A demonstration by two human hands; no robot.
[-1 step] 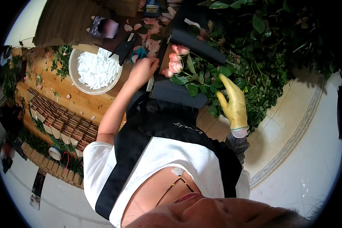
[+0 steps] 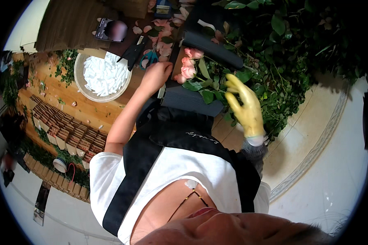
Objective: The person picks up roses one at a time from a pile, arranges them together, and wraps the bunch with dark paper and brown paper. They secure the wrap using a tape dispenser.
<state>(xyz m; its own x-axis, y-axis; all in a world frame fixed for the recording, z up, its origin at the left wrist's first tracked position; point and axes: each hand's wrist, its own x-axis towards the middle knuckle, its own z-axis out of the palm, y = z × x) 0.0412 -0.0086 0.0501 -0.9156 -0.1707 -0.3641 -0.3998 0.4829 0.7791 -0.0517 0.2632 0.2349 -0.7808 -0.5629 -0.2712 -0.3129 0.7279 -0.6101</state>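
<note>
Several pink roses lie with their heads to the left on a dark ridged holder, their leafy stems running right. Just left of the blooms, by the holder's edge, is my bare left hand. Its fingers are curled together; whatever they may hold is hidden. My right hand, in a yellow glove, hovers over the leaves by the stems, fingers and thumb apart. Teal-handled scissors rest beyond my left hand, and a black tool is beside them.
A round tub of small white tubes stands at left. Past it are a phone, brown cardboard sheets and scattered petals. Dense foliage is heaped at right. Rows of cardboard-wrapped bundles sit on the lower-left floor.
My gloved right hand has shifted a little left toward the rose stems, and its fingers have spread and bent. My left hand and the roses stay nearly still.
</note>
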